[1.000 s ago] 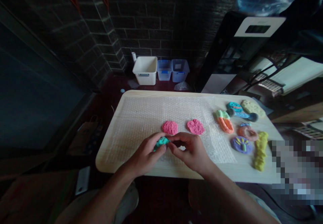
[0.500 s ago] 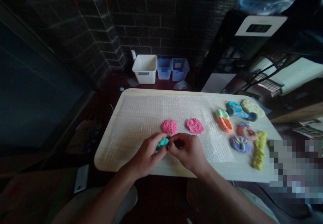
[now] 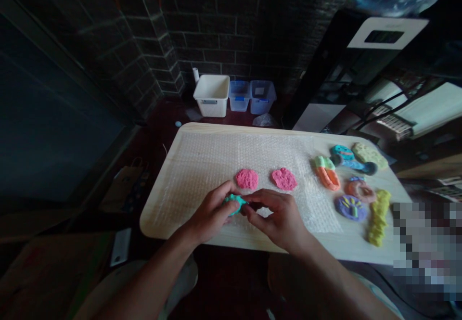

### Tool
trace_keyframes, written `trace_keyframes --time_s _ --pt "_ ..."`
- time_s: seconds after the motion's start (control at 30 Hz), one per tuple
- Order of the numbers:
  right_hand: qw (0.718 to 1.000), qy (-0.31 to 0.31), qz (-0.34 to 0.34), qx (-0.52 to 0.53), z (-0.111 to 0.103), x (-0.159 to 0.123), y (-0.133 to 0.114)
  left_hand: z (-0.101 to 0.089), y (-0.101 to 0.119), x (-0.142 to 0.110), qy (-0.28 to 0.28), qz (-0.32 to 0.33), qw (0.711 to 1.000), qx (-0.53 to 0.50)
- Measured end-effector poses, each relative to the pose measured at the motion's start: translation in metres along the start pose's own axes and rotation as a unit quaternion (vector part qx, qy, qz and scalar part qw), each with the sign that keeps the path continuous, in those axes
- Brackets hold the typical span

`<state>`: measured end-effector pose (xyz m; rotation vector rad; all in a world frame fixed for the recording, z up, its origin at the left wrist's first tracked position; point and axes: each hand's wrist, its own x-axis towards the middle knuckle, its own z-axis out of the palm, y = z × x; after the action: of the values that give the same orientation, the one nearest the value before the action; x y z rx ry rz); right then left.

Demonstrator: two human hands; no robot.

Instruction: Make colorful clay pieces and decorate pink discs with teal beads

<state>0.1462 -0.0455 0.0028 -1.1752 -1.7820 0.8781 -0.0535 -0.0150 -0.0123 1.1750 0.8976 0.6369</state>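
My left hand (image 3: 208, 214) is closed around a lump of teal modelling clay (image 3: 234, 199), its thumb lying across the lump. From the other side, the thumb and fingers of my right hand (image 3: 277, 216) pinch at the clay's right edge; the fingertips partly hide the contact. Both hands are above the near part of a bubble wrap sheet (image 3: 209, 159). Just beyond them, a flattened pink clay piece (image 3: 247, 179) lies on the wrap, with a second pink clay piece (image 3: 284, 179) to its right.
Shaped clay pieces cover the table's right side, including an orange and green one (image 3: 327, 173), a purple disc (image 3: 352, 208) and a yellow strip (image 3: 378, 217). Plastic bins (image 3: 211, 103) stand on the floor beyond the table (image 3: 151, 221). A water dispenser (image 3: 321, 72) is at back right.
My right hand's fingers have stretched out somewhat at the teal clay, and more of the lump shows. The whole view has shifted slightly; the pink pieces lie as before.
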Motion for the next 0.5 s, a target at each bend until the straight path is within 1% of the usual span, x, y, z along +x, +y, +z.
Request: trace_keyframes --time_s 0.13,0.2,0.27,0.33,0.43,0.5 --pt "0.999 -0.019 0.014 -0.028 0.003 0.0 -0.001 -0.003 -0.001 -0.002 -0.021 -0.01 0.999 0.024" --pt "0.999 -0.027 0.031 -0.019 0.006 0.0 0.0 -0.003 0.0 -0.003 -0.036 -0.014 0.999 0.024" --pt "0.998 -0.025 0.062 0.004 0.01 -0.001 0.002 -0.003 0.001 -0.004 -0.042 -0.018 0.999 0.028" --pt "0.992 -0.013 0.108 0.064 0.014 -0.001 0.006 -0.003 0.001 -0.003 -0.044 -0.01 0.998 0.035" --pt "0.965 0.003 0.174 0.195 0.017 0.0 0.011 -0.002 0.0 0.0 -0.045 0.024 0.998 0.027" --pt "0.956 0.005 0.174 0.236 0.015 0.002 0.011 -0.002 0.001 0.002 -0.036 0.038 0.999 0.005"
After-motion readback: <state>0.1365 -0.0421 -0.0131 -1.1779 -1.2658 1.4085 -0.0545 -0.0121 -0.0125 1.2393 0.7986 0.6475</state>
